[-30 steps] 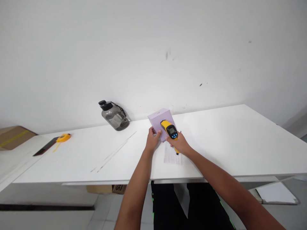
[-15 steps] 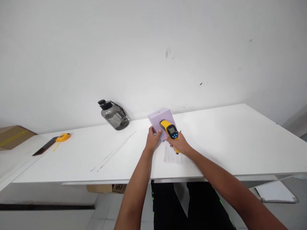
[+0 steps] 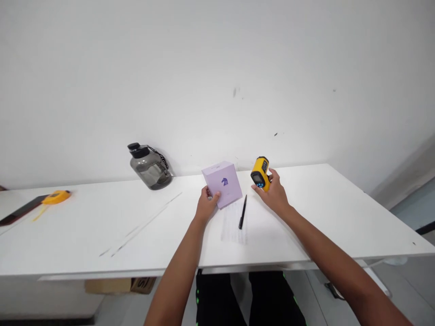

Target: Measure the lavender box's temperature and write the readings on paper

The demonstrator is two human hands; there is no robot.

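Note:
My left hand (image 3: 207, 203) grips the lower left edge of a light purple box (image 3: 229, 190), thumb on its front face, which bears a dark horse-head emblem. The box leans back, tilted, over the white table. In my right hand (image 3: 274, 192) is a yellow and black infrared thermometer (image 3: 260, 172), its small screen and blue buttons facing me; it is to the right of the box and apart from it. A black pen (image 3: 243, 212) lies across a printed sheet of paper (image 3: 231, 228) just below the box.
A grey water bottle (image 3: 149, 168) with a black cap stands by the wall at left. Farther left lie a yellow tape measure (image 3: 57, 197) and a dark flat tool (image 3: 23, 210). A cardboard box (image 3: 108, 285) is under the white table (image 3: 142, 253).
My right hand has moved the infrared thermometer right, away from the box front, uncovering the emblem and the pen. My left hand still holds the box. The view has shifted right.

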